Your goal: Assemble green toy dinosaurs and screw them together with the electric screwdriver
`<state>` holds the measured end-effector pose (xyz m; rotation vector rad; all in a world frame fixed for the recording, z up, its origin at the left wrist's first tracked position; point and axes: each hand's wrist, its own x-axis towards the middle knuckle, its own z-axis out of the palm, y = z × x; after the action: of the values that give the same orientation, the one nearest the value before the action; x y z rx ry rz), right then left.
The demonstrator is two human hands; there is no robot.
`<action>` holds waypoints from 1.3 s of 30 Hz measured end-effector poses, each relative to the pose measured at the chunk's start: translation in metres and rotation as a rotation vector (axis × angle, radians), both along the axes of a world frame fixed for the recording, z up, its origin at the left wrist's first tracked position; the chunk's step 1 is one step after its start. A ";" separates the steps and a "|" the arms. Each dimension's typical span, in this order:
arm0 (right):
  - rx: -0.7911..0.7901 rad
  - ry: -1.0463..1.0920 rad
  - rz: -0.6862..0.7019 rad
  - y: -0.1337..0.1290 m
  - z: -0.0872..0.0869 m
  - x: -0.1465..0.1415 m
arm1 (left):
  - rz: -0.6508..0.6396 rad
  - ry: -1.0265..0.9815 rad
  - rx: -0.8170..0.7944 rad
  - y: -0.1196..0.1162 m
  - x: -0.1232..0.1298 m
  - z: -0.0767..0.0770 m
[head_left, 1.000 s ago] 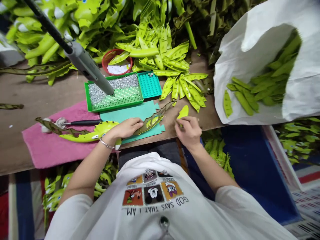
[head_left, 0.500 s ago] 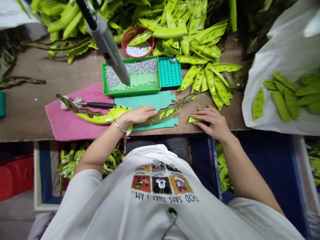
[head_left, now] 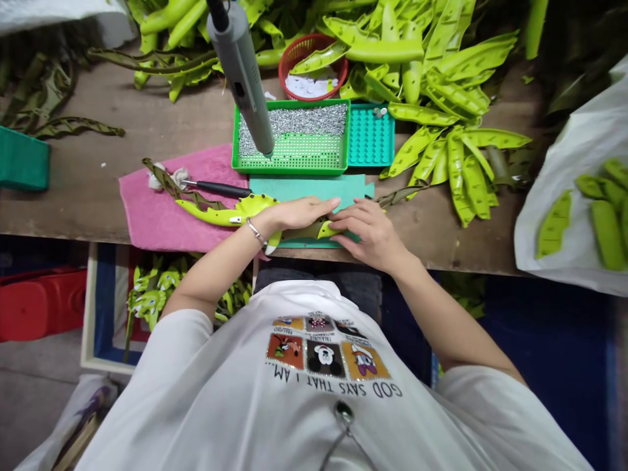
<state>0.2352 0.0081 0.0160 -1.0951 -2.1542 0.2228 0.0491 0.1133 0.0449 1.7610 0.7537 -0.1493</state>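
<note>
A lime-green and olive plastic toy dinosaur (head_left: 209, 212), with a spiky frill, lies across the pink cloth and the teal mat (head_left: 343, 186). My left hand (head_left: 301, 212) is closed over its middle, fingers extended together and palm down, hiding part of it. From the right, my right hand (head_left: 366, 232) pinches a small lime-green plastic piece (head_left: 325, 229) against the toy's olive body, close to my left fingertips. Most of that piece is covered by my fingers. The toy's thin olive end (head_left: 400, 195) shows beyond my right hand.
A grey electric screwdriver (head_left: 250, 85) hangs over a green tray (head_left: 292, 171) of small metal screws. Beside it are a teal pegged tray (head_left: 370, 147), a red basket (head_left: 289, 49), a black-handled tool (head_left: 223, 188) on the pink cloth (head_left: 147, 209), and piled green parts (head_left: 456, 91).
My right hand has moved left with the small green piece, from bare table to the toy beside my left hand. My left hand stays on the toy. The view has shifted.
</note>
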 end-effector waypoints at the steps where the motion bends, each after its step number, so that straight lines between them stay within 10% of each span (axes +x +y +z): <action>1: -0.014 -0.002 -0.008 -0.001 0.000 -0.001 | -0.003 0.001 -0.002 0.000 0.000 0.001; 10: -0.136 0.145 -0.161 -0.016 -0.005 -0.006 | -0.180 -0.038 0.012 0.003 -0.004 -0.001; 14: -0.138 0.499 -0.601 -0.029 -0.010 0.002 | -0.186 0.011 0.047 0.003 -0.005 -0.002; 17: -0.446 0.976 -0.826 -0.033 -0.015 0.007 | -0.182 0.016 0.060 0.002 -0.006 0.000; 22: -1.004 1.411 -0.632 -0.025 -0.011 0.006 | -0.153 0.000 0.055 0.001 -0.006 0.005; 28: -0.895 1.519 -0.642 -0.020 -0.011 0.002 | -0.157 0.100 0.097 -0.003 -0.001 0.014; 33: -0.895 1.370 -0.639 -0.023 -0.024 0.003 | -0.197 0.148 0.555 -0.031 -0.016 0.024; 39: -0.235 0.565 -0.713 -0.036 -0.009 -0.009 | -0.181 0.260 0.858 -0.054 -0.032 0.044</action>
<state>0.2261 -0.0274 0.0074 -1.6274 -1.1784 0.3980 0.0169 0.0589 0.0893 2.6657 0.9186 -0.1962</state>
